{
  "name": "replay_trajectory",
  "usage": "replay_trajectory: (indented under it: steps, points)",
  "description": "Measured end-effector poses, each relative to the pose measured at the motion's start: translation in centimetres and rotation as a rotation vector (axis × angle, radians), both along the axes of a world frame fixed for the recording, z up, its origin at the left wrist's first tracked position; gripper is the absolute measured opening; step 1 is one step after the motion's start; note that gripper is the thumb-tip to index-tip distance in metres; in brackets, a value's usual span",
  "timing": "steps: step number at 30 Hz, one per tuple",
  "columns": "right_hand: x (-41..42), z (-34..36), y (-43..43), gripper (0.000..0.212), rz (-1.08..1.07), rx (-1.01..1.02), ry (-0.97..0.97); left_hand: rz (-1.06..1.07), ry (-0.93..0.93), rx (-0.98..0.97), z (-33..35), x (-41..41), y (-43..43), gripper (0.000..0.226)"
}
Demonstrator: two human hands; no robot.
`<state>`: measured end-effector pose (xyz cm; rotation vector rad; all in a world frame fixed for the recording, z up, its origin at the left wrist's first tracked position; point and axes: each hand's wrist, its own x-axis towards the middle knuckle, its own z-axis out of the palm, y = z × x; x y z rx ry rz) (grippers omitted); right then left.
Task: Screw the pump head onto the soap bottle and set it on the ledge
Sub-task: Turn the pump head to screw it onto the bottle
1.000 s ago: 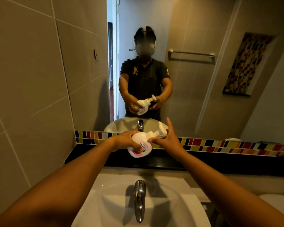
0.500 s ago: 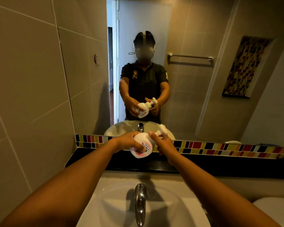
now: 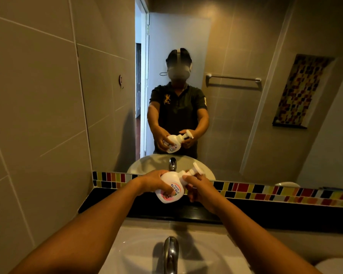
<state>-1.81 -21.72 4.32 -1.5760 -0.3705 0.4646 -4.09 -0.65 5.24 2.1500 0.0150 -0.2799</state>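
A white soap bottle (image 3: 169, 187) with a pink label is held tilted in the air above the black ledge (image 3: 107, 196), its neck pointing up and to the right. My left hand (image 3: 153, 181) wraps the bottle's body. The white pump head (image 3: 194, 171) sits on the neck, and my right hand (image 3: 198, 187) grips its collar from below. The mirror behind shows the same hold from the front.
A chrome faucet (image 3: 171, 254) and white basin (image 3: 139, 252) lie below my arms. A strip of coloured tiles (image 3: 265, 191) runs along the mirror's base. The tiled wall (image 3: 38, 115) closes the left side. A white dish (image 3: 287, 184) rests far right on the ledge.
My right hand went from fingers spread beside the pump to closed around its collar. The bottle stays in my left hand at nearly the same spot over the ledge.
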Motion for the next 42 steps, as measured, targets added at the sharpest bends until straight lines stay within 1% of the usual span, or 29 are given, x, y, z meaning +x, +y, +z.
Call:
replay_trajectory:
  steps: [2, 5, 8, 10, 14, 15, 18, 21, 24, 27, 30, 32, 34, 38, 40, 42]
  points:
    - [0.1, 0.2, -0.1, 0.036, 0.036, -0.011, 0.024, 0.010, 0.004, 0.006, 0.1, -0.2, 0.4, 0.049]
    - [0.0, 0.5, 0.2, 0.036, -0.012, -0.005, 0.005, 0.017, -0.002, 0.014, 0.1, -0.5, 0.3, 0.055]
    - [0.0, 0.5, 0.7, 0.050, -0.077, -0.002, -0.020, 0.040, -0.018, 0.014, 0.2, -0.5, -0.2, 0.061]
    - [-0.1, 0.7, 0.8, 0.054, -0.062, 0.017, -0.015, 0.042, -0.022, 0.011, 0.2, -0.6, -0.2, 0.062]
    - [-0.3, 1.5, 0.3, 0.030, 0.064, 0.062, 0.064, 0.049, -0.027, 0.000, 0.7, -1.0, 0.4, 0.058]
    - [-0.4, 1.6, 0.1, 0.028, 0.076, 0.061, 0.073, 0.050, -0.025, -0.003, 0.8, -1.1, 0.5, 0.058]
    - [-0.3, 1.6, 0.1, 0.029, 0.051, 0.053, 0.061, 0.038, -0.032, -0.007, 1.2, -1.4, 0.1, 0.055]
    - [-0.5, 1.8, 0.2, 0.034, 0.018, 0.034, 0.029, 0.036, -0.041, -0.009, 1.3, -1.5, -0.4, 0.052]
    - [-0.5, 2.0, -0.1, 0.031, 0.050, 0.035, 0.046, 0.041, -0.056, -0.032, 1.3, -1.5, -0.4, 0.051]
    - [-0.4, 2.2, -0.7, 0.029, 0.065, 0.037, 0.080, 0.046, -0.054, -0.057, 1.0, -1.4, -0.4, 0.044]
    - [-0.3, 2.3, -1.0, 0.031, 0.046, 0.017, 0.069, 0.041, -0.045, -0.070, 0.8, -1.2, -0.6, 0.038]
    - [-0.3, 2.2, -1.1, 0.036, 0.033, -0.008, 0.057, 0.042, -0.039, -0.067, 0.8, -1.1, -0.7, 0.040]
    - [-0.2, 2.2, -1.0, 0.037, 0.034, -0.010, 0.056, 0.040, -0.032, -0.060, 0.7, -1.0, -0.8, 0.045]
    - [0.2, 2.0, -1.4, 0.023, 0.059, 0.051, 0.110, 0.048, -0.009, -0.086, 0.6, -1.1, -0.5, 0.052]
    - [0.4, 2.0, -1.3, 0.026, 0.055, 0.052, 0.101, 0.063, -0.003, -0.133, 0.4, -1.2, -0.4, 0.053]
    - [0.5, 2.1, -1.0, 0.036, 0.021, 0.035, 0.072, 0.077, 0.004, -0.172, 0.3, -1.2, -0.6, 0.056]
